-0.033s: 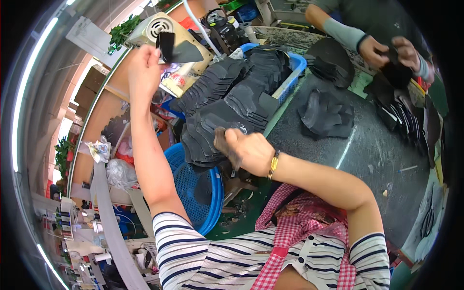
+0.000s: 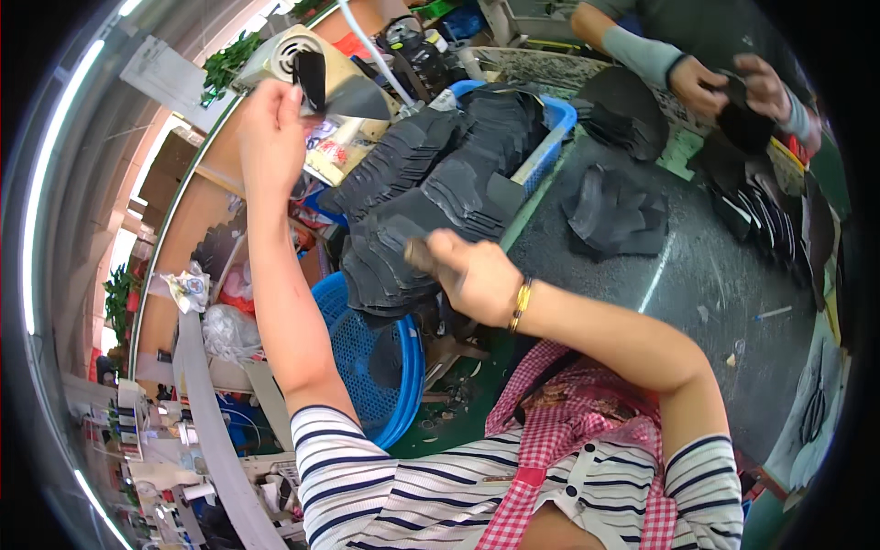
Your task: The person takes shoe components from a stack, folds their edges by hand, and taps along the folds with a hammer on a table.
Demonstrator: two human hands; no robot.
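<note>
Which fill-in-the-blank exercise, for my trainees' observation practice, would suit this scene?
The camera wearer's ____ hand holds a thin, flat black piece.
A narrow yellow bracelet circles the wearer's ____ wrist.
The rectangular plastic basket holding some stacked flat black pieces is coloured ____.

Missing words: left; right; blue.

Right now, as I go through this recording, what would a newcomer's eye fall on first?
Probably the overlapping rows of thin, dark grey cut pieces piled at the centre, running up into a rectangular blue plastic basket. Next, the raised bare left hand at upper left, holding a dark, flat piece, and the bare right hand near mid-picture, gripping a brownish object too blurred to identify.
</note>
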